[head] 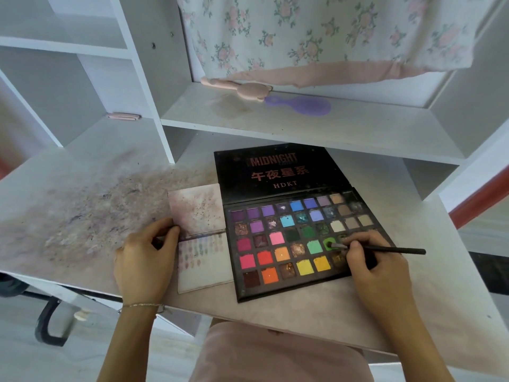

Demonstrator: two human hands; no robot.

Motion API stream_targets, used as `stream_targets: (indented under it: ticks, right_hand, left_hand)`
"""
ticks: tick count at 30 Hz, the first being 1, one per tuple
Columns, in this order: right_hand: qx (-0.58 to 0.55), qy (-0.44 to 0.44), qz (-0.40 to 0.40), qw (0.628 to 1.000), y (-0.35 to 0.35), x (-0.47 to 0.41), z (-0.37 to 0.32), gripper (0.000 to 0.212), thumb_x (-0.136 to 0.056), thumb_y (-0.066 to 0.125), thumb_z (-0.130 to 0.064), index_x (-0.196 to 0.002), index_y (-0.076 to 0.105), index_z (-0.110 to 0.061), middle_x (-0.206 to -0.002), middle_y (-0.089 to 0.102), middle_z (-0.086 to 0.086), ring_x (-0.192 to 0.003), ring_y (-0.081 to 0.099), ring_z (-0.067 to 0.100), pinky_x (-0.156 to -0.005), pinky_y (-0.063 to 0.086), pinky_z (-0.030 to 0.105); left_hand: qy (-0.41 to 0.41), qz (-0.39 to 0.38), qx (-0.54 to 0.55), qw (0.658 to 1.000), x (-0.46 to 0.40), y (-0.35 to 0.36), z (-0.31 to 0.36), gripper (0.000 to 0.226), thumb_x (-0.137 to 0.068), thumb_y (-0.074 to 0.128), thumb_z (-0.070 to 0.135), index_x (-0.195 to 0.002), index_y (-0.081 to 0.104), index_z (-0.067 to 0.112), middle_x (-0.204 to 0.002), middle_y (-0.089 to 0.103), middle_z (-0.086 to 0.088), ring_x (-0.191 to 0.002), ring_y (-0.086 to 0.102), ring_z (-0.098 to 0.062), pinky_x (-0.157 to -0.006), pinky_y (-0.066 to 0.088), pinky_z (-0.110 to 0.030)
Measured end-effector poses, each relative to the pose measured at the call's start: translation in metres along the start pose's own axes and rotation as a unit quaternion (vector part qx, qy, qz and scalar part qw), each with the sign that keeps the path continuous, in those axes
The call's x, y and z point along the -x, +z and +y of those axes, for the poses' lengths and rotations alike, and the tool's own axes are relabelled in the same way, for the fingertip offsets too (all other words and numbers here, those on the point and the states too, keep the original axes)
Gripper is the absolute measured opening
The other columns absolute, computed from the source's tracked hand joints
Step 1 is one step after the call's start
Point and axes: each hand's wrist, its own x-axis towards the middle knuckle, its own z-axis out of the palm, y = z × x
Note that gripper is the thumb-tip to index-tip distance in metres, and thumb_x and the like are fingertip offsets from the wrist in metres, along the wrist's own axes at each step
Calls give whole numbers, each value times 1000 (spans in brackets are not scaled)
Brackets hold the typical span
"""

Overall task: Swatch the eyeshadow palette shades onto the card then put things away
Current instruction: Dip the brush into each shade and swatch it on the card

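An open black eyeshadow palette [297,244] with several coloured pans lies on the desk, its lid [275,172] tilted back. My right hand [366,260] grips a thin black brush [385,248], whose tip sits in a bright green pan [329,243]. To the left of the palette lies a folded white card [203,260] with rows of faint colour swatches on its lower half. My left hand [146,255] holds the card's left edge at the fold, thumb on top.
The white desk [82,216] is stained with powder on its left part. On the shelf above rest a purple hairbrush [303,104] and a pink bear-shaped item [239,88]. A floral cloth hangs behind. A pink stool sits below the desk edge.
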Motion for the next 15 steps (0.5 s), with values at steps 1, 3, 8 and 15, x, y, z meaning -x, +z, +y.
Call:
stream_targets:
  ticks: [1, 3, 8, 15]
  right_hand:
    - [-1, 1, 3, 1000, 0, 0, 0, 39, -84, 52, 6, -71, 51, -30, -63, 57, -12, -69, 56, -10, -50, 38, 0]
    - [-7, 0, 10, 1000, -1, 1, 1, 39, -84, 52, 6, -70, 51, -30, -62, 57, -11, -68, 57, -8, -49, 40, 2]
    - [-1, 3, -3, 1000, -1, 1, 1, 34, -85, 52, 6, -72, 54, -25, -64, 58, -11, -67, 56, -8, -50, 40, 2]
    - [-40, 16, 25, 999, -1, 1, -5, 20, -80, 47, -16, -72, 52, -34, -65, 59, -10, -65, 60, 8, -50, 45, 8]
  left_hand:
    - [1, -1, 1, 1000, 0, 0, 0, 15, -81, 65, 15, -95, 72, 15, -84, 71, -10, -79, 64, -32, -71, 50, -38]
    - [-1, -4, 5, 1000, 1, -1, 0, 15, -82, 65, 15, -96, 72, 15, -84, 71, -10, -79, 64, -32, -71, 50, -39]
    - [-9, -3, 6, 1000, 0, 0, 0, 16, -82, 65, 17, -97, 72, 17, -83, 70, -11, -80, 63, -34, -73, 51, -41]
    - [-7, -11, 5, 1000, 1, -2, 2, 16, -82, 64, 17, -97, 71, 17, -84, 70, -13, -80, 63, -35, -73, 51, -42]
